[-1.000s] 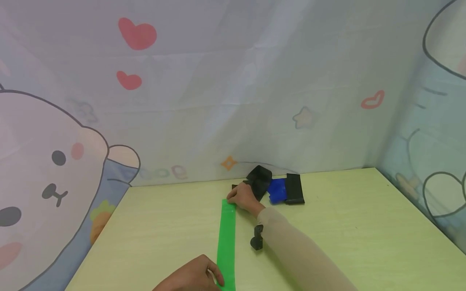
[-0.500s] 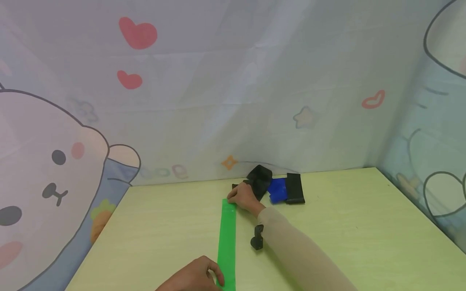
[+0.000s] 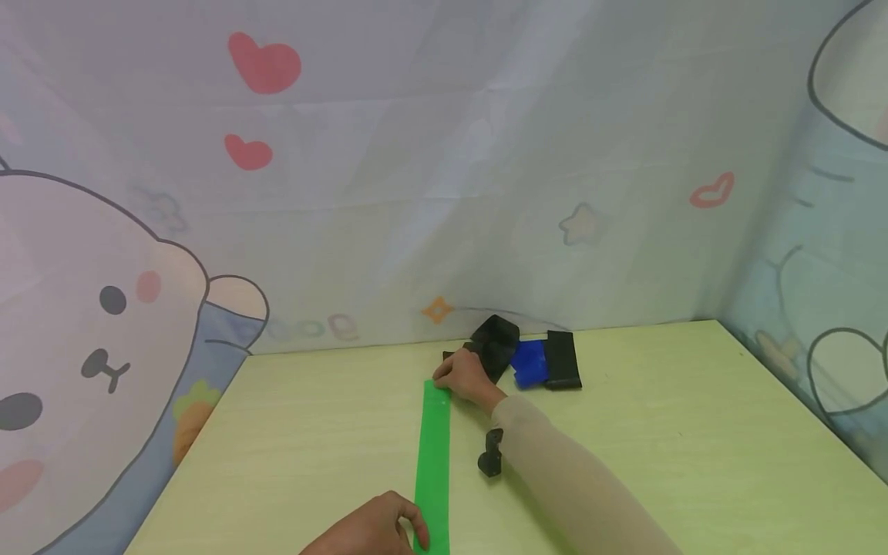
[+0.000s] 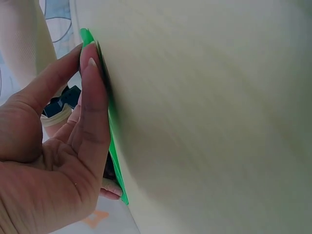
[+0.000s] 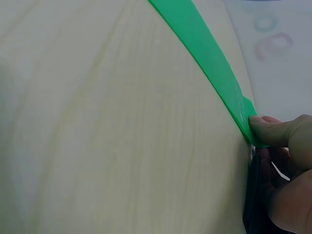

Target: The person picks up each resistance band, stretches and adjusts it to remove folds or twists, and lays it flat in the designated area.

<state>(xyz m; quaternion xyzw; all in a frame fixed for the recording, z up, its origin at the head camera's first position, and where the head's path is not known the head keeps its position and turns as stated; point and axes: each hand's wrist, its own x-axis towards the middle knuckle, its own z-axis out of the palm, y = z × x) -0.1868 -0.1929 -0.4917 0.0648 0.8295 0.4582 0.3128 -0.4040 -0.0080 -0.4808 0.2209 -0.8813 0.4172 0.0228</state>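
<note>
Head view: a green strip [image 3: 433, 462] lies stretched flat along the table [image 3: 659, 432]. The right hand [image 3: 466, 378] pinches the strip's far end, beside a black-and-blue bundle [image 3: 530, 361]; the left hand [image 3: 371, 530] pinches its near end.

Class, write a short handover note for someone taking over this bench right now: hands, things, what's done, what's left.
Left hand: pinches the near end of the green band.
Right hand: pinches its far end.
Band lies flat and straight on the table.
Black and blue bands are piled by the wall; a small black clip sits beside the right forearm.
Done: band laid out.
Left: probably folding or rolling it.
</note>
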